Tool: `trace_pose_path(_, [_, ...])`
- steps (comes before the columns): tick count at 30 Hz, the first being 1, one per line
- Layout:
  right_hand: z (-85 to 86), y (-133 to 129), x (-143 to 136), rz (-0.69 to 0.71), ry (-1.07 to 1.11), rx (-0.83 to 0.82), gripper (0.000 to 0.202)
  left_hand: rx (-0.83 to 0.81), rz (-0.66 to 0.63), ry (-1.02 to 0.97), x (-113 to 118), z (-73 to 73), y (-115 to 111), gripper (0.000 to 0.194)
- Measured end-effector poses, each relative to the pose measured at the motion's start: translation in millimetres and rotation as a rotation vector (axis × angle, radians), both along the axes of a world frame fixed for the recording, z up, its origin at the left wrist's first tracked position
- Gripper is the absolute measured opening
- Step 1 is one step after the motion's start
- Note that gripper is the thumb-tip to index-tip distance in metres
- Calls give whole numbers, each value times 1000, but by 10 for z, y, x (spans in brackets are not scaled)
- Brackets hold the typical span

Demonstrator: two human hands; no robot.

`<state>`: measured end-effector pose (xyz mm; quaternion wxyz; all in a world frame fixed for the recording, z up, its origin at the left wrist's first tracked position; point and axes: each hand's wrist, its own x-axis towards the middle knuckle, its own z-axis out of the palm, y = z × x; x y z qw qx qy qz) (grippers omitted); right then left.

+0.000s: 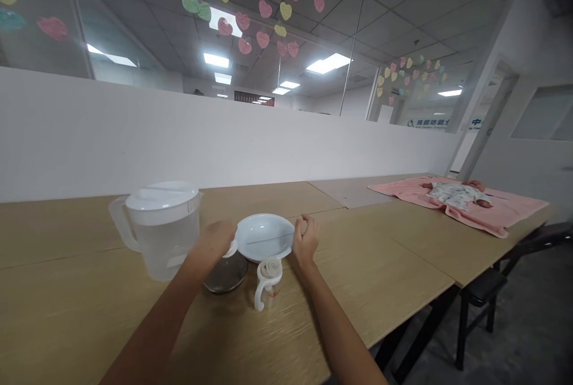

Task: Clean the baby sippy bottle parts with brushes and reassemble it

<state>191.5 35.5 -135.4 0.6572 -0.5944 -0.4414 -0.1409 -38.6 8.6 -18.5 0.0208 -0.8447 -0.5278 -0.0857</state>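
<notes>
Presently, I note a tan table before a white wall. The bowl sits between left hand, bent palm-down, and right hand, fingers curled; I cannot confirm either grip.

Two bare, slender forearms taper toward narrow wrists (fingers slim too).

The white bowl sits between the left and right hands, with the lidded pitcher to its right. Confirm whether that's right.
Wrong on one point: the head view shows the lidded pitcher left of the white bowl. The bowl does sit between the left hand and the right hand.
</notes>
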Motion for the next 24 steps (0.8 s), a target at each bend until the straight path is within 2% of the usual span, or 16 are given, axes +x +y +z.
trace_pose_path(2, [51, -68, -61, 48, -225, 72, 31, 72, -57, -25, 71, 109, -54, 16])
trace_pose_path(4, [102, -132, -124, 126, -430, 142, 33, 144, -158, -115, 197, 147, -96, 21])
trace_pose_path(8, [175, -201, -190, 241, -664, 273, 49, 154, -358, -369, 441, 10, -90, 18])
trace_pose_path(11, [202, -214, -184, 277, -715, 276, 53, 146, -388, -467, 506, -111, -37, 16])
trace_pose_path(13, [216, -222, -182, 296, -730, 254, 53, 146, -383, -507, 505, -135, -19, 14])
trace_pose_path(19, [256, -238, -242, 262, -711, 258, 50, 157, -376, -617, 521, -49, -96, 10])
trace_pose_path(24, [225, -192, -232, 212, -685, 271, 43, 96, -426, -552, 561, -9, -167, 9])
